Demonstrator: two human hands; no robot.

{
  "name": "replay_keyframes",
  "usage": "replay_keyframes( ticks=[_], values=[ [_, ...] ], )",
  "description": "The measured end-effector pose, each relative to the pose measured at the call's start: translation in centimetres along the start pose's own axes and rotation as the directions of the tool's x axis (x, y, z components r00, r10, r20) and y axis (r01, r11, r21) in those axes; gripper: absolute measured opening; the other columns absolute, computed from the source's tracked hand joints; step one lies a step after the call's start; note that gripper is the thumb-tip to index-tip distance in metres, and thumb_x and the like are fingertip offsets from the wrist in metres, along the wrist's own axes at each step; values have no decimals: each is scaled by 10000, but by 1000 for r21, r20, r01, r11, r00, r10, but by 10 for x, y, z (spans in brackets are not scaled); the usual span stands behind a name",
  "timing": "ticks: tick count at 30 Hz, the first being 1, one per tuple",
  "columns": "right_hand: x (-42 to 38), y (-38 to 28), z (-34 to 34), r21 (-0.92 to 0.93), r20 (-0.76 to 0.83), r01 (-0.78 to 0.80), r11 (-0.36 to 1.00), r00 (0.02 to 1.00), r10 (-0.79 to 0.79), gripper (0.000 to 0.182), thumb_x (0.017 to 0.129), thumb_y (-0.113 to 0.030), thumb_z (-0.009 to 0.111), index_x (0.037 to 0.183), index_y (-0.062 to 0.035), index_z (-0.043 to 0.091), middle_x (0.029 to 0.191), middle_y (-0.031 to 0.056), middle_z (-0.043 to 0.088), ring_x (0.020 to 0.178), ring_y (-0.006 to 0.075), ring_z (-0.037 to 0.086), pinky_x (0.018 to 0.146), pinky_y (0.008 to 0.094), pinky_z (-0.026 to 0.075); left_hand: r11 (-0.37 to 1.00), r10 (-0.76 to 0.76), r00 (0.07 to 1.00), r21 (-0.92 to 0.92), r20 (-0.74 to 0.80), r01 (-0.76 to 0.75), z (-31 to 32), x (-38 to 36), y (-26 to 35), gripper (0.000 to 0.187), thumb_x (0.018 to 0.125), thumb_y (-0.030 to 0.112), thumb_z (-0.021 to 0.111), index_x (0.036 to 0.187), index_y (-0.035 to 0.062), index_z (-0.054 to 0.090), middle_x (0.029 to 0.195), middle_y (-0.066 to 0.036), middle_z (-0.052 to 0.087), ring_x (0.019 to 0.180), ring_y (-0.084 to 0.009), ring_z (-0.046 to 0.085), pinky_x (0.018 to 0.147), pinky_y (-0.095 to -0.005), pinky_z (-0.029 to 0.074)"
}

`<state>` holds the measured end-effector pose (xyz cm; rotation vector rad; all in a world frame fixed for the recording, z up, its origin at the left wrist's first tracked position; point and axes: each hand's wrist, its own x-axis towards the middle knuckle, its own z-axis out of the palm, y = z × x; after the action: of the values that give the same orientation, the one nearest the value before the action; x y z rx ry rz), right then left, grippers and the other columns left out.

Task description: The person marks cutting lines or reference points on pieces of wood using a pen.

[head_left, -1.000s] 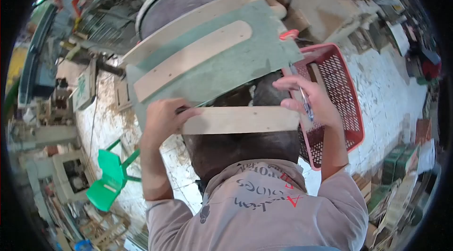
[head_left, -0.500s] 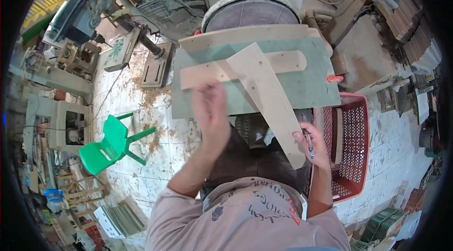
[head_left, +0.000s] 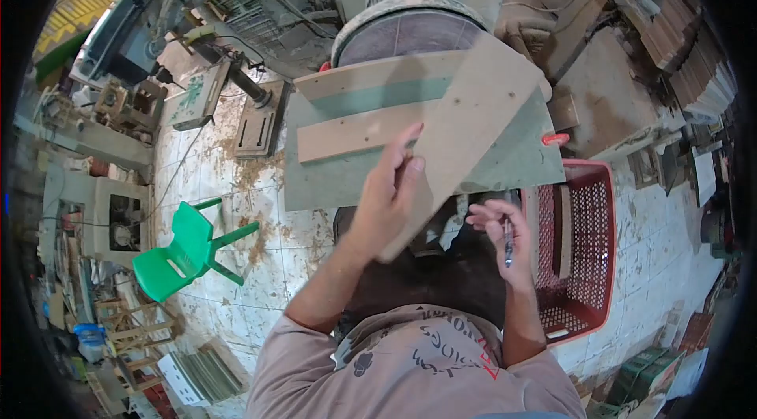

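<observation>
My left hand [head_left: 392, 194] is closed at the left edge of a flat wooden board [head_left: 477, 115] with screw holes, which slants up to the right over the machine table. Some of those fingers are hidden. My right hand [head_left: 505, 234], apart from the board, holds a pen [head_left: 509, 244] against the palm, its fingers loosely curled. Beneath the raised board, a second wooden board [head_left: 331, 141] with holes lies on the grey-green table [head_left: 315, 190]. Further back, another wooden strip [head_left: 339, 86] lies by the large sanding disc [head_left: 410, 37].
To the right of the table stands a red plastic crate [head_left: 605, 245] with a wooden piece inside. A green chair [head_left: 177, 253] is on the littered tiled floor at left. A drill press base [head_left: 260, 123] stands beyond it. Stacked boards [head_left: 678, 48] are at the far right.
The board has swung from leaning left to leaning right. My right hand has let go of it and keeps the pen, while my left hand has moved right and taken hold of the board.
</observation>
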<state>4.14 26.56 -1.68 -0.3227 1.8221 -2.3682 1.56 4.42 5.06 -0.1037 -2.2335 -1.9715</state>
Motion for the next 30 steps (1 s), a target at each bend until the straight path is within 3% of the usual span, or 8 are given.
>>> replay_keyframes(
  ticks=[2,4,7,10,16,19,26,30],
  values=[
    [-2,-4,-7,-7,-85,36,999,996,-36,301,952,-170,586,1190,1,516,1097,173,656,937,230,655,842,330,498,992,-24,999,128,40,19,-12,11,4,311,982,127,474,1283,60,511,998,-113,640,888,-183,614,800,-313,472],
    [-6,-5,-18,-87,-162,75,993,983,-89,276,971,-200,553,1163,-6,512,1077,182,658,891,230,658,799,329,502,849,48,986,513,162,-126,-17,23,3,283,968,149,503,1236,79,560,1005,-126,659,885,-260,640,799,-323,475],
    [-10,-11,-30,-97,-247,91,991,962,-112,272,977,-215,542,1154,-10,515,1059,179,660,865,227,654,792,338,505,784,209,948,538,239,-308,-10,38,-19,228,914,219,579,1112,111,613,934,-135,671,825,-351,625,727,-406,504],
    [-12,-12,-39,-129,-298,113,985,943,-147,273,988,-238,521,1144,-14,520,1038,179,662,838,229,653,774,349,509,663,131,910,648,393,-375,-3,51,-42,235,904,215,584,1086,74,627,951,-131,649,880,-305,632,749,-378,492],
    [-8,-13,-43,-162,-345,144,976,919,-192,229,996,-207,498,1124,-18,523,1026,183,658,817,214,638,780,353,510,423,407,863,776,298,-468,2,42,-48,239,871,240,631,1062,96,640,1003,-115,589,974,-302,574,821,-391,462],
    [1,-18,-37,-111,-370,113,987,917,-147,224,983,-173,525,1137,-10,512,1069,178,630,929,217,611,864,358,492,541,314,943,795,113,-275,-21,22,-34,224,868,192,639,1063,82,637,1047,-133,574,990,-322,559,851,-407,444],
    [57,-9,-58,-643,-244,12,766,944,-220,307,976,-170,550,1199,39,516,1183,155,600,1129,212,552,1001,333,402,585,299,880,799,-370,137,-117,-36,-58,205,891,115,590,1079,45,628,976,-169,589,899,-352,568,774,-425,455],
    [71,-6,-54,-624,-245,-57,780,961,-126,317,977,-154,541,1215,53,504,1215,160,577,1142,222,546,1012,332,389,727,-52,907,607,-418,321,-129,-52,-50,208,924,133,555,1058,-6,632,952,-194,590,882,-357,571,777,-417,454]
  ],
)
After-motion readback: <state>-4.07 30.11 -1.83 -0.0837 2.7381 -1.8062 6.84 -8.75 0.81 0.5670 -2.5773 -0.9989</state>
